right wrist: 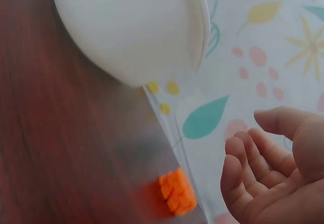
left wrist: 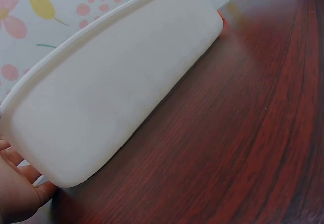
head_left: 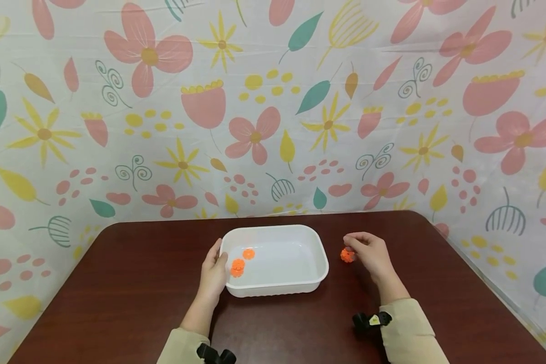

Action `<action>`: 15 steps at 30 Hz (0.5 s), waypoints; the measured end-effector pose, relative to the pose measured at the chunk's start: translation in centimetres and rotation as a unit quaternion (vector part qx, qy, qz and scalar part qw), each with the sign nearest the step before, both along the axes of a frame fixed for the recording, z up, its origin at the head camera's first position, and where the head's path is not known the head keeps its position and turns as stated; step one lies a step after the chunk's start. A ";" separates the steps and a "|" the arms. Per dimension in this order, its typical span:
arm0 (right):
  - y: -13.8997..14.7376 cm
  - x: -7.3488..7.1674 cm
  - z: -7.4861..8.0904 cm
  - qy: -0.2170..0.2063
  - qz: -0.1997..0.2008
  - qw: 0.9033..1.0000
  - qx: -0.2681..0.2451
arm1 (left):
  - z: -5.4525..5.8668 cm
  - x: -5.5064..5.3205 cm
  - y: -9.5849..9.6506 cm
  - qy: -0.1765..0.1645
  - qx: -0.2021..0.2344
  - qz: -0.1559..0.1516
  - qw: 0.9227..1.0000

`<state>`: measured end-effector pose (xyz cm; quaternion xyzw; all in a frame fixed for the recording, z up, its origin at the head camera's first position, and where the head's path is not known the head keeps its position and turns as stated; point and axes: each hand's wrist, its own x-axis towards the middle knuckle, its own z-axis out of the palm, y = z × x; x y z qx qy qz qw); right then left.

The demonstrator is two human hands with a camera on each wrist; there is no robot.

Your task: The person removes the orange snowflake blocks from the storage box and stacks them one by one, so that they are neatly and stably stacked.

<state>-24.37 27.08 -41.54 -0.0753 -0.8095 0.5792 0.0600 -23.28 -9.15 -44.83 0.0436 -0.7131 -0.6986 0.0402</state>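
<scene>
A white rectangular tray [head_left: 277, 289] stands near the table's middle, with a few flat, scalloped orange pieces [head_left: 248, 254] lying in its left part. At the tray's left end my left hand [head_left: 213, 273] holds its wall, thumb at the rim; the left wrist view shows the fingers [left wrist: 23, 171] against that end, tips partly hidden. To the tray's right, a small clump of orange scalloped pieces [head_left: 347, 255] sits on the table. Just above and beside it is my right hand [head_left: 368, 253], which in the right wrist view has loosely bent fingers, a thumb apart, and nothing held.
The dark brown wooden table [head_left: 291, 328] has rounded far corners. Behind it hangs a white cloth [head_left: 300, 167] printed with flowers and leaves. Black wrist devices [head_left: 370, 320] sit at both sleeve cuffs.
</scene>
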 end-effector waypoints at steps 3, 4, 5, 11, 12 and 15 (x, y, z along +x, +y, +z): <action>-0.7 -0.2 0.7 0.005 0.014 1.000 0.002 | 0.0 -0.1 0.1 0.003 0.003 -0.002 1.000; -1.0 -0.3 0.9 0.006 0.019 1.000 0.001 | 0.0 -0.1 0.1 0.003 0.003 -0.002 1.000; -1.3 -0.4 1.2 0.007 0.023 1.000 0.001 | 0.0 -0.1 0.1 0.002 0.002 -0.002 1.000; -3.6 -0.8 2.6 0.007 0.054 0.998 -0.011 | -0.1 0.0 0.0 -0.009 -0.005 0.001 1.000; -4.1 -0.9 2.9 0.007 0.059 0.998 -0.017 | -0.1 0.0 0.0 -0.010 -0.004 0.000 1.000; -5.3 -1.1 3.5 0.009 0.074 0.997 -0.028 | -0.2 -0.1 0.0 -0.007 -0.005 0.001 1.000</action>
